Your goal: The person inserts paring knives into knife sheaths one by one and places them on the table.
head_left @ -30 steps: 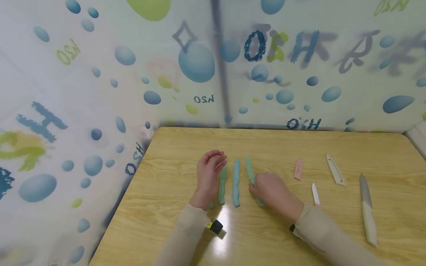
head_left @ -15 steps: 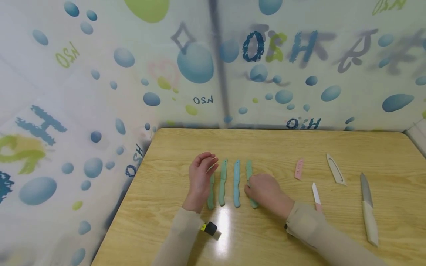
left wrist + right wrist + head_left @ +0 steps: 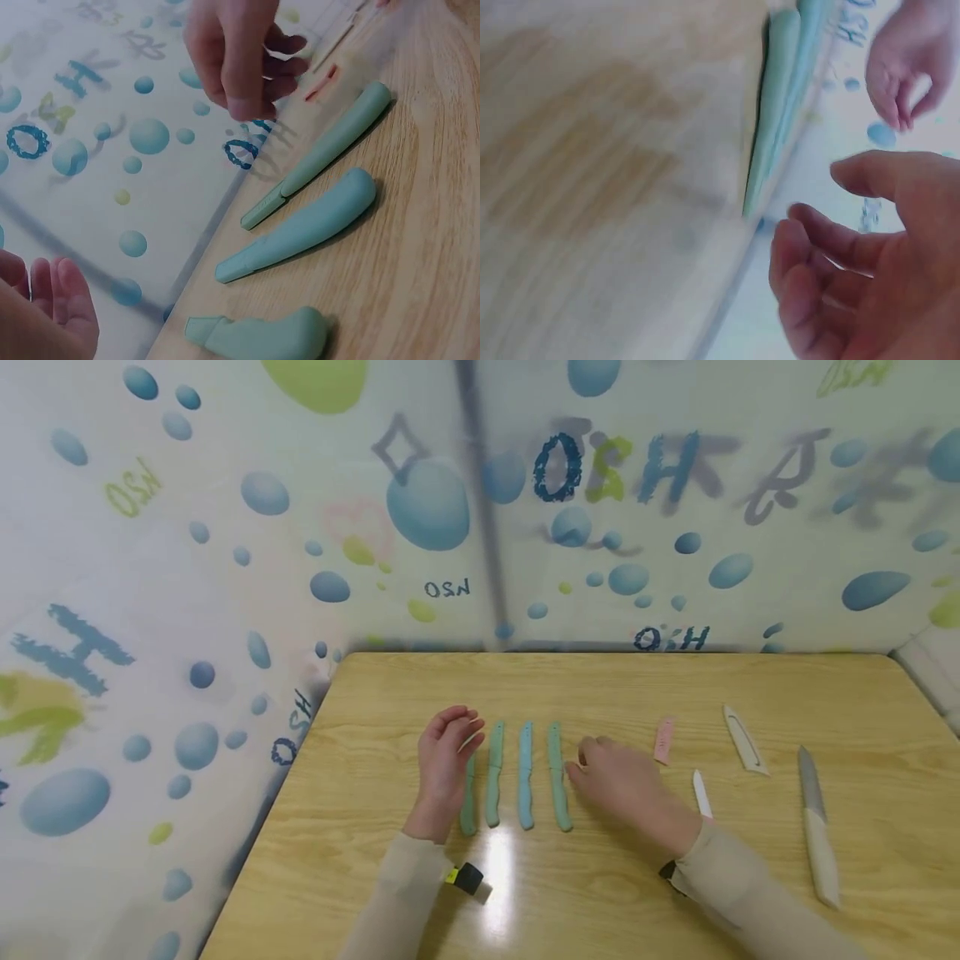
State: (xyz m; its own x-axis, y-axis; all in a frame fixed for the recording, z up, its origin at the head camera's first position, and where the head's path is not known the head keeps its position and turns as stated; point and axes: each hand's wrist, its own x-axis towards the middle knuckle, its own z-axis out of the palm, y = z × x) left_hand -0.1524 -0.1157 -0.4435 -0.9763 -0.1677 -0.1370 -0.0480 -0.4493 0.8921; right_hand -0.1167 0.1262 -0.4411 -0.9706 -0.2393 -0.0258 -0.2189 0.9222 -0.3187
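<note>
A row of sheathed knives lies on the wooden table in the head view. From the right come a green knife [image 3: 557, 777], a light blue knife [image 3: 526, 777], a second green knife [image 3: 494, 774] and another green knife [image 3: 468, 806], partly hidden by my left hand [image 3: 445, 768]. That hand hovers beside the row's left end, fingers loosely bent, holding nothing. Just right of the rightmost green knife is my right hand [image 3: 630, 789], apart from it. The right wrist view shows its thumb and bent fingers separated, with nothing between them.
Farther right lie a pink sheath [image 3: 664, 741], a small white-bladed knife [image 3: 701, 793], a white slotted sheath [image 3: 745, 741] and a large knife [image 3: 817, 827] with a cream handle. A patterned wall covering [image 3: 427, 610] borders the table's back and left.
My right hand lays the rightmost green knife straight beside the blue one, lets go and moves right. My left hand has shifted left, uncovering more of the green knives.
</note>
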